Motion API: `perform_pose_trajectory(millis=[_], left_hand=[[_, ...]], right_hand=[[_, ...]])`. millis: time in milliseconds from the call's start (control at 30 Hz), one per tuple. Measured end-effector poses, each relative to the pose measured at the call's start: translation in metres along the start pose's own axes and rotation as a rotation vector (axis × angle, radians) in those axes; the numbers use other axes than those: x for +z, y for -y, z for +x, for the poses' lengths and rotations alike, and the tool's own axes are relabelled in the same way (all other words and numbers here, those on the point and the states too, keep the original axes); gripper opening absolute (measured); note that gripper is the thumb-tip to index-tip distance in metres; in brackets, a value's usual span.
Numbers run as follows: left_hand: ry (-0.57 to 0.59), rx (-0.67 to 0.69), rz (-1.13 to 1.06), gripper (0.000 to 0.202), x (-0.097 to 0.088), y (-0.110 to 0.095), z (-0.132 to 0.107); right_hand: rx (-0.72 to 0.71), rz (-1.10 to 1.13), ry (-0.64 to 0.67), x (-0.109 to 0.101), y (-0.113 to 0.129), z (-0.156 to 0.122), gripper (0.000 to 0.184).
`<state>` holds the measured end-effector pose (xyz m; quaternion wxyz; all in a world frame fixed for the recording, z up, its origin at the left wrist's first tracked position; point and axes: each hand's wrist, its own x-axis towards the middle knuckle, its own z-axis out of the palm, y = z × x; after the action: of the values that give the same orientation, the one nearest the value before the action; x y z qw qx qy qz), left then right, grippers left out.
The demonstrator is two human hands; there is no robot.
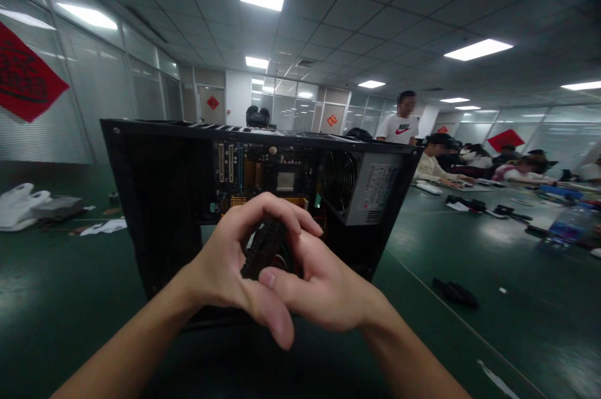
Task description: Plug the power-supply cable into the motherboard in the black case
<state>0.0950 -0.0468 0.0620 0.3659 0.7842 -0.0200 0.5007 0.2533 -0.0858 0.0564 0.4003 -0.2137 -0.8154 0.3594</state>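
Observation:
An open black computer case [154, 198] lies on its side on the green table, showing the motherboard [258, 176], a fan [339, 178] and the grey power supply [375, 189]. In front of the opening, my left hand [235, 261] and my right hand [323, 289] are cupped together around a small black part [263, 248]. Fingers of both hands curl round it, and my left thumb crosses under my right thumb. Most of the part is hidden by the fingers.
The green table [469, 349] stretches to the right, with a small black item [455, 292] and scraps on it. White bags [19, 205] and papers lie at the left. Several people sit at the far right table, and one person stands behind them.

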Motion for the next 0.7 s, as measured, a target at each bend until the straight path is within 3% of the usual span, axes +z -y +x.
perform_pose_trajectory(millis=[200, 333, 500, 600, 700], left_hand=[[0.080, -0.038, 0.144, 0.071, -0.014, -0.013, 0.004], [0.158, -0.088, 0.286, 0.068, -0.025, -0.021, 0.005], [0.202, -0.033, 0.368, 0.063, -0.025, -0.025, 0.007], [0.159, -0.003, 0.411, 0.060, -0.027, -0.026, 0.008], [0.033, 0.041, 0.357, 0.055, -0.033, -0.022, 0.006]], right_hand=[[-0.124, 0.012, -0.006, -0.011, 0.005, 0.000, 0.025], [-0.097, 0.057, 0.018, -0.017, 0.011, -0.003, 0.021], [-0.050, 0.131, 0.111, -0.016, 0.010, -0.003, 0.019], [0.003, 0.127, 0.127, -0.021, 0.010, -0.004, 0.028], [0.044, -0.011, 0.095, -0.028, 0.014, -0.006, 0.032]])
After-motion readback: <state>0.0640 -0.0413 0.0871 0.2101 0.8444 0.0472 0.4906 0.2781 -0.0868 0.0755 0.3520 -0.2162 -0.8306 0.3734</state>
